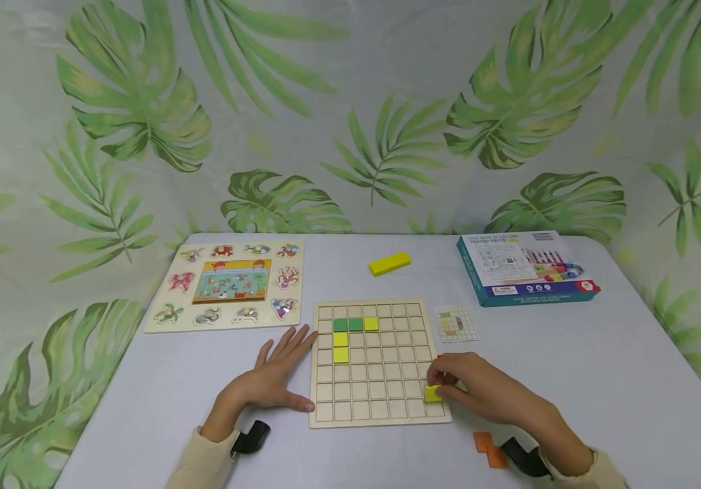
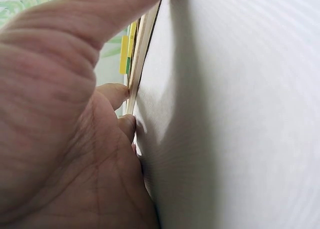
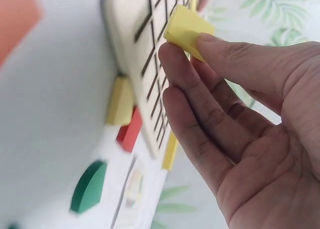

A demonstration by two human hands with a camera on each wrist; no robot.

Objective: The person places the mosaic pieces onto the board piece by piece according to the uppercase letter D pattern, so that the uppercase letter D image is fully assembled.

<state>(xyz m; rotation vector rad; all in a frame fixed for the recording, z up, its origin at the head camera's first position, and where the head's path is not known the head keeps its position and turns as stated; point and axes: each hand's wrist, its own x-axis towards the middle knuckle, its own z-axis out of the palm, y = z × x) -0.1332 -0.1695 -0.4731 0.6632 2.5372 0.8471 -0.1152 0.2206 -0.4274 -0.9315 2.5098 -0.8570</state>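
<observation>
Between right fingertips [image 3: 172, 53] sits a plain yellow block [image 3: 186, 28].

Board [image 1: 377, 372], high from head, close from wrists

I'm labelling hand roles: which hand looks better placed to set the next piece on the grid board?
Probably the right hand: it pinches a yellow piece at the right edge of the grid board. The left hand holds no piece and touches the board's left edge.
</observation>
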